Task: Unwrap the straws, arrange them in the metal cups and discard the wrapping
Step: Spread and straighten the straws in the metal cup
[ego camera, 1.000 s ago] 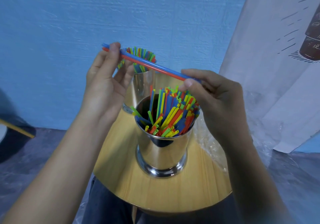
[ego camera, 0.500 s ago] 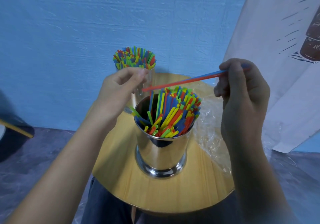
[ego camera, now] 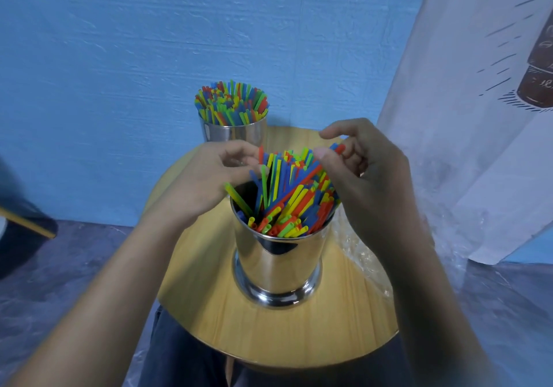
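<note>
The near metal cup (ego camera: pixel 278 262) stands on the round wooden table (ego camera: pixel 269 338), crowded with coloured straws (ego camera: pixel 287 204). Behind it, the far metal cup (ego camera: pixel 235 132) is packed with upright straws (ego camera: pixel 232 103). My right hand (ego camera: pixel 371 183) is at the near cup's right rim. It pinches the top end of a red and a blue straw (ego camera: pixel 300 184), which slant down into that cup. My left hand (ego camera: pixel 203 180) hovers at the cup's left rim, fingers loosely curled beside the straw tips and holding nothing.
Crumpled clear plastic wrapping (ego camera: pixel 362 256) lies on the table's right side, partly under my right arm. A white printed cloth (ego camera: pixel 478 123) hangs close on the right. A dark object with a yellow edge (ego camera: pixel 27 228) sits on the floor at left.
The red and blue straws, held level above the cup by both hands, swung over and now point down into the near cup. My left hand let go and dropped to the rim.
</note>
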Available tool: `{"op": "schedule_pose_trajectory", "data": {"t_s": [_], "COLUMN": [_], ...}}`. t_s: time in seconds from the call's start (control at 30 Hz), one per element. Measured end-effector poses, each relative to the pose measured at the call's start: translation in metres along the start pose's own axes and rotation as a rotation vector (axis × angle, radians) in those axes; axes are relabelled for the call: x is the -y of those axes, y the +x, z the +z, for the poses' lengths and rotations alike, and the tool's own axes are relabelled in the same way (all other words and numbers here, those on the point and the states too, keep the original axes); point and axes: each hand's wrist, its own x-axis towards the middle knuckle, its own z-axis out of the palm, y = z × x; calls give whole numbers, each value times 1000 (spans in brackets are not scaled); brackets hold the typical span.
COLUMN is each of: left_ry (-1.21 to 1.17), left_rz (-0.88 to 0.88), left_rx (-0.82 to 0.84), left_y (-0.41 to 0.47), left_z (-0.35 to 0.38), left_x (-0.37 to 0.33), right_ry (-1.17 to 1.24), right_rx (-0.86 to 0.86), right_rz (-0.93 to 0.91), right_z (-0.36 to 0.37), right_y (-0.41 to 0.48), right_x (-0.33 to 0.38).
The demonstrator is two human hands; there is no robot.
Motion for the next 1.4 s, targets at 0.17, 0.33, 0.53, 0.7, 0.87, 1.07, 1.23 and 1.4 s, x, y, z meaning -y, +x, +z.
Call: {"op": "schedule_pose_trajectory", "data": {"t_s": [0.17,0.33,0.53,0.7,0.87,1.07,1.23,1.4], "left_ry": [20,-29,-222,-579,-840,-978,-857,-706], "left_rz": [9,28,142,157,151,131,135,160], "left_rx": [-13,-63,-151,-267,-404,-461,-419,-376], "left_y": [-1,-3,-2,0,1,-2,-7,-10], "left_z": [3,3,-7,-19,-24,-23,-16,-9], "left_x": [-2,-4,-21,-30,-31,-31,-34,-43], "right_ry": [-27,-105,-72,-94,-154,-98,-153,-221], "right_rx": [48,113,138,129,127,143,160,194], "right_rz": [-8,-52,-57,-82,-96,-67,-96,-142], "right_z": [-1,-2,-5,-5,-4,-5,-6,-5], "right_y": [0,-1,0,-1,-2,-2,-1,-1], "right_x": [-3,-3,-5,-4,-2,1,1,5]}}
